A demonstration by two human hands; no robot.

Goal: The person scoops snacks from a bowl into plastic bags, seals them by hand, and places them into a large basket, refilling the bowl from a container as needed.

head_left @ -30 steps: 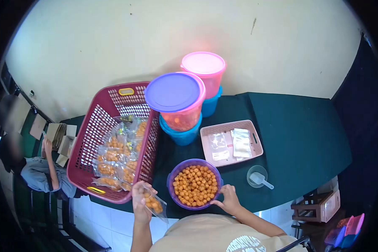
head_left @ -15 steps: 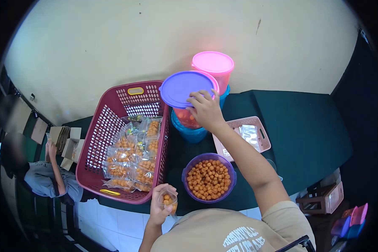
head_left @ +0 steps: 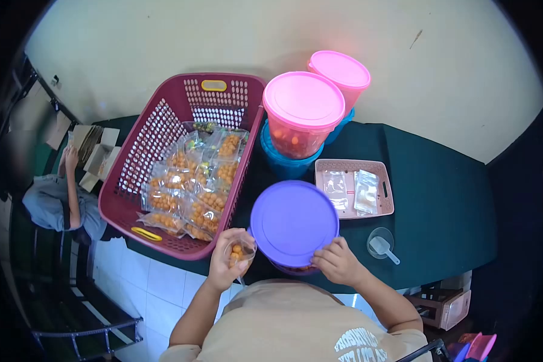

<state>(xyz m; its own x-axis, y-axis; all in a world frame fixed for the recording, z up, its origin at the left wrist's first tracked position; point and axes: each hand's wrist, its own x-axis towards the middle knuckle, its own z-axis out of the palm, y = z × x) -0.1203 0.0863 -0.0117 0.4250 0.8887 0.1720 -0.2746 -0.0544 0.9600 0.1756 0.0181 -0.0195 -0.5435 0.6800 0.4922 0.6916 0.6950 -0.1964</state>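
My left hand (head_left: 228, 259) is closed round a clear bag of orange balls (head_left: 239, 251), beside the maroon basket's near corner. The purple lid (head_left: 294, 223) lies over the purple bowl, hiding nearly all of it and its orange balls. My right hand (head_left: 336, 260) grips this lid at its near right edge. Inside the maroon basket (head_left: 127, 214), filled clear bags (head_left: 178, 178) lie piled. Behind the lid stands a pink-lidded tub (head_left: 303, 111) on a blue container (head_left: 289, 163).
Another pink-lidded tub (head_left: 341, 75) stands behind. A pink tray (head_left: 385, 211) holds flat clear bags (head_left: 366, 192); nearer is a clear bowl (head_left: 374, 248) with a white scoop (head_left: 381, 246). At far left, a person (head_left: 57, 202) is beside a cardboard box (head_left: 102, 158).
My right hand has brought the purple lid from the pink-lidded tub down over the bowl of orange balls. My left hand still holds its bag. The view has shifted.
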